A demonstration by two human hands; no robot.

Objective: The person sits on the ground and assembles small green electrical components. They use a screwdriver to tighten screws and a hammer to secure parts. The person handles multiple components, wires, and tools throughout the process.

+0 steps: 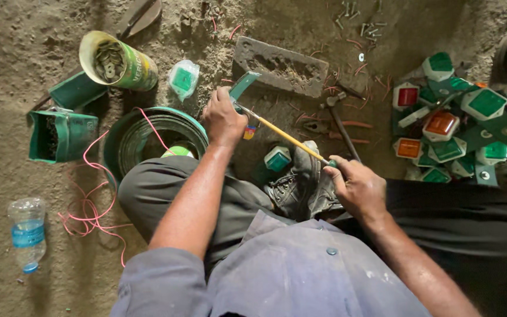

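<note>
- Right now the long yellow-shafted screwdriver (286, 137) is running slantwise over the person's lap, its tip meeting a green bracket (243, 86) held just above the dirt floor (7, 164).
- The right hand (356, 188) is wrapping fully closed around the screwdriver's handle end, near the worn black shoe (297, 185).
- The left hand (223, 120) is closing tight on the green bracket, fingers curled under and mostly hidden, steadying it against the tip.
- Judging by this, a screw is being driven or loosened at the bracket; the next move is calling for the tip staying seated and the shaft in line while turning.
- Just below the shaft 1 small green-and-white lamp unit (277, 158) is lying by the shoe.
- Farther out, a hammer (340, 120) is lying beside a grey block (280, 66), with a heap of red, orange and green reflector lamps (453, 126) at the right.
- At the left, a coil of green strip (148, 138), a tin of washers (115, 61), pink wire (92, 214) and a plastic bottle (27, 235) are lying well apart.
</note>
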